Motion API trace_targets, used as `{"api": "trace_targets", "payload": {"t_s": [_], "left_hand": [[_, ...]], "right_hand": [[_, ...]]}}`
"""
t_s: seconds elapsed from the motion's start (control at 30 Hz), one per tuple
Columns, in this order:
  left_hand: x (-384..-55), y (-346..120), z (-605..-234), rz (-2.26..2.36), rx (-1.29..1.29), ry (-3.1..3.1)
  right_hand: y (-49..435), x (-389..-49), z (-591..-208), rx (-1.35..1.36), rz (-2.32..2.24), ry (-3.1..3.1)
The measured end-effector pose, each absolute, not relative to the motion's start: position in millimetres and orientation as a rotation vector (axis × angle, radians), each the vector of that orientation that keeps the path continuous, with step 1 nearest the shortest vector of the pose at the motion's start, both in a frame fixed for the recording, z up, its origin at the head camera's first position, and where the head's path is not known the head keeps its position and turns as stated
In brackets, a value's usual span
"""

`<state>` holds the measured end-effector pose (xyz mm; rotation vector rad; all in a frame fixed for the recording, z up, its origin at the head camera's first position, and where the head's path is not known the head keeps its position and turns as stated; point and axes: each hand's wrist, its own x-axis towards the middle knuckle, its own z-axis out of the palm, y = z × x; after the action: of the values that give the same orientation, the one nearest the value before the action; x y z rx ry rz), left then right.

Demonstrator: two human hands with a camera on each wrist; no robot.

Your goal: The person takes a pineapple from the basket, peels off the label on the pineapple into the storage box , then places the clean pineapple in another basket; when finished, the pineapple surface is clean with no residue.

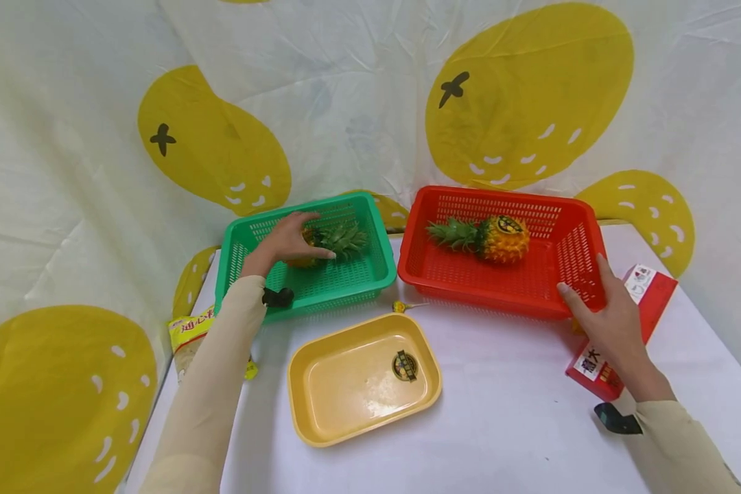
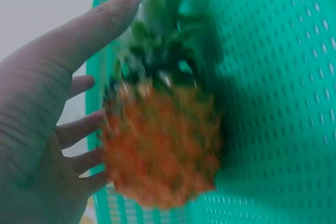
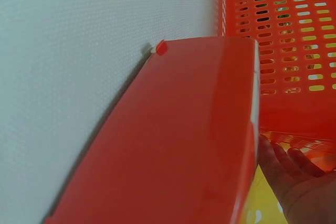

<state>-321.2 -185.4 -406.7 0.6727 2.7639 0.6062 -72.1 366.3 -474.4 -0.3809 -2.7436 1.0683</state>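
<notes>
My left hand [image 1: 287, 240] reaches into the green basket [image 1: 327, 295], thumb and fingers spread around a small pineapple [image 2: 163, 140] lying there. In the left wrist view its thumb lies over the leafy crown, while the other fingertips are at the fruit's side. My right hand [image 1: 614, 319] holds the front right corner of the red basket [image 1: 500, 298], thumb at the rim and fingers along the outer side. Another pineapple [image 1: 503, 239] lies on its side in the red basket, crown pointing left. Beneath the right hand, a red box [image 1: 657, 302] slants across the table.
A yellow tray [image 1: 352, 377] with a dark round label stands in front of the baskets. Between it and the baskets lies a small yellow lollipop-like thing [image 1: 398, 307] on a stick. A yellow food packet [image 1: 188, 336] sits partly behind my left sleeve. Patterned cloth hangs behind the table.
</notes>
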Motion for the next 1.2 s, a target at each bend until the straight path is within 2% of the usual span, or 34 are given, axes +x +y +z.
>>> {"api": "trace_targets", "payload": {"t_s": [0.33, 0.83, 1.2], "left_hand": [[-312, -135, -393, 0.682, 0.798, 2.776], [-298, -50, -371, 0.768, 1.167, 2.708], [-289, 12, -359, 0.714, 1.269, 2.575]], "right_hand": [[366, -69, -474, -0.388, 1.082, -2.748], [367, -68, -474, -0.388, 1.088, -2.731], [363, -71, -471, -0.377, 1.091, -2.719]]}}
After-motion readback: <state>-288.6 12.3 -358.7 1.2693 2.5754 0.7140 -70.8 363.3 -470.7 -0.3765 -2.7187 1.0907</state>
